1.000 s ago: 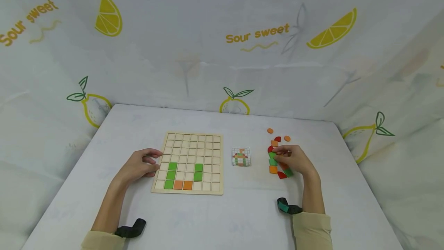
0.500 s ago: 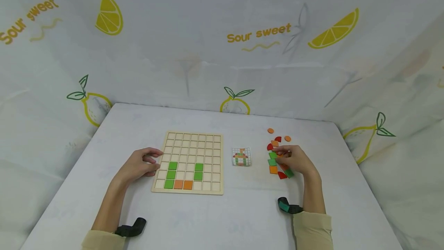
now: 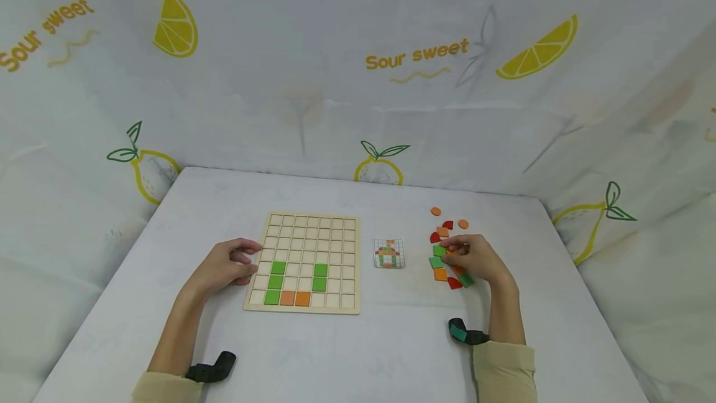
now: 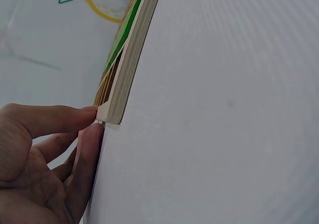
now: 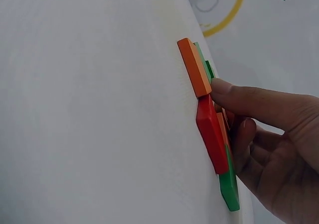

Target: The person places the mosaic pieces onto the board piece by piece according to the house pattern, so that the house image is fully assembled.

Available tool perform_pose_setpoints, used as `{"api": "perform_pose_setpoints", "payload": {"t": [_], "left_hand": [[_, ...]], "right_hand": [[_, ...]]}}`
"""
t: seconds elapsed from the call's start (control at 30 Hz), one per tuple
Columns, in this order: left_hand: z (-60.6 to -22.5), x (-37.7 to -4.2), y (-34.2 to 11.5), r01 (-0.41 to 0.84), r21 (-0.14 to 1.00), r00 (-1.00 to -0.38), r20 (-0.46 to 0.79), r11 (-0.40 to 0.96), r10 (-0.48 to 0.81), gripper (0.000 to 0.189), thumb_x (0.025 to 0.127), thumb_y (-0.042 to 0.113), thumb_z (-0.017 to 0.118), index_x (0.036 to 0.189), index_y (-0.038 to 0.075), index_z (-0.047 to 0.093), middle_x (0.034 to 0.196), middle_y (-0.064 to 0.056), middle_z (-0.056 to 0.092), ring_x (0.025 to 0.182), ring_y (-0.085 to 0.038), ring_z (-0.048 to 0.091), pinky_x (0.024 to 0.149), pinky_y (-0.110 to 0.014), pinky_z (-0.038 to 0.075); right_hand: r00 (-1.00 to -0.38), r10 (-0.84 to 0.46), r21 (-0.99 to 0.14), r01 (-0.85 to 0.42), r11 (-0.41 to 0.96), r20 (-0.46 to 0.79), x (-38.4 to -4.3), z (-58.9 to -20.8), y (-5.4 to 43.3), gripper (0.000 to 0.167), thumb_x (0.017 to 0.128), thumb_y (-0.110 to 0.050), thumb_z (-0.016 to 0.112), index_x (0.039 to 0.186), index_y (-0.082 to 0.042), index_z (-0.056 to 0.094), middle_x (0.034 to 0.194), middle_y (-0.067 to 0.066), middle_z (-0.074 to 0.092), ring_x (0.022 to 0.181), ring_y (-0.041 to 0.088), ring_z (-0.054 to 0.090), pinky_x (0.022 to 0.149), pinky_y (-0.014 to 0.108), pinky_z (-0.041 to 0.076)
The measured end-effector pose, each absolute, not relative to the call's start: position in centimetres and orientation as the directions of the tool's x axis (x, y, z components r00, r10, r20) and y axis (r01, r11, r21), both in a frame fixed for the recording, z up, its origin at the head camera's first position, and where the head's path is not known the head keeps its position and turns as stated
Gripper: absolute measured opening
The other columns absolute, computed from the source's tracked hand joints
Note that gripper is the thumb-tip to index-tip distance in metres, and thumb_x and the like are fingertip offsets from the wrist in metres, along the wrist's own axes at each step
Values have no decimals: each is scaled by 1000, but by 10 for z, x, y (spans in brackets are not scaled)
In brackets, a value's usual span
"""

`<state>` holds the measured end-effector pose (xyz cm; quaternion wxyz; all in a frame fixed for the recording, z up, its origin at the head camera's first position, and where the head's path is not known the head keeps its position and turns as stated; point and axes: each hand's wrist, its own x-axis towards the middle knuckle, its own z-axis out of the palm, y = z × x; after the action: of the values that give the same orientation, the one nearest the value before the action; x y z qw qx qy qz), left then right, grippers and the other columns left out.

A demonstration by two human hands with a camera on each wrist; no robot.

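Observation:
My left hand point(image 3: 224, 264) is at the left side of a wooden grid board point(image 3: 302, 219), its thumb and index finger touching the edge. Close up, the thumb lies at the corner of the board point(image 4: 119, 97). Several green squares point(image 3: 276, 282) and two orange squares point(image 3: 294, 298) sit in the lower cells. My right hand point(image 3: 474, 255) is over a cluster of tiles, thumb and index fingertips touching by a green square point(image 3: 439, 250). Another green square point(image 3: 436, 262) lies just beside the thumb. An orange tile point(image 5: 194, 67) and a red quarter-round tile point(image 5: 211, 134) lie near the fingers.
A small pattern card point(image 3: 388, 253) lies between board and tiles. Two orange discs point(image 3: 436, 211) lie behind the cluster. Green, orange and red pieces lie partly under the right hand. A patterned cloth point(image 3: 313, 117) rises behind the table.
The lower green square by my right thumb has slid left. A red piece near the index finger has also shifted slightly. My left hand and the board stay in place.

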<state>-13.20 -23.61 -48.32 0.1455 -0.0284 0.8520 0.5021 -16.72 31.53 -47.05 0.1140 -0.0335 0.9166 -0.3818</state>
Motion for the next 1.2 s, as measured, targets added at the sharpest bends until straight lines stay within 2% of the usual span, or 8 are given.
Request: {"api": "perform_pose_setpoints", "payload": {"t": [0.47, 0.63, 0.87, 1.2], "left_hand": [[-486, -133, -237, -199, 845, -957, -277, 497, 88, 51, 94, 6, 78, 142, -1, 64, 120, -19, 65, 93, -20, 66, 71, -28, 67], [-486, -133, -237, -196, 848, -957, -275, 492, 92, 51, 94, 6, 78, 142, -1, 64, 124, -21, 64, 93, -20, 66, 70, -28, 67], [-486, -132, -238, -210, 843, -954, -287, 495, 85, 51, 94, 6, 77, 143, -1, 63, 123, -20, 64, 94, -20, 65, 71, -28, 67], [-485, -133, -235, -222, 840, -951, -298, 496, 80, 51, 93, 7, 78, 142, 1, 64, 124, -19, 64, 94, -21, 65, 71, -28, 67]], "right_hand": [[-980, -151, -723, -9, 691, -132, -170, -464, 314, 29, 98, -15, 80, 121, 2, 76, 102, 14, 69, 90, 21, 61, 69, 18, 55], [-979, -182, -749, -54, 660, -89, -167, -451, 303, 33, 99, -15, 80, 125, 4, 74, 109, 18, 71, 89, 22, 67, 67, 24, 62], [-970, -238, -761, -125, 636, -40, -167, -443, 280, 28, 98, -15, 81, 122, -2, 77, 120, 20, 72, 100, 29, 71, 73, 22, 61], [-933, -360, -770, -236, 593, 8, -158, -430, 218, 24, 96, -14, 82, 118, -6, 78, 118, 15, 78, 93, 19, 71, 77, 23, 60]]}}
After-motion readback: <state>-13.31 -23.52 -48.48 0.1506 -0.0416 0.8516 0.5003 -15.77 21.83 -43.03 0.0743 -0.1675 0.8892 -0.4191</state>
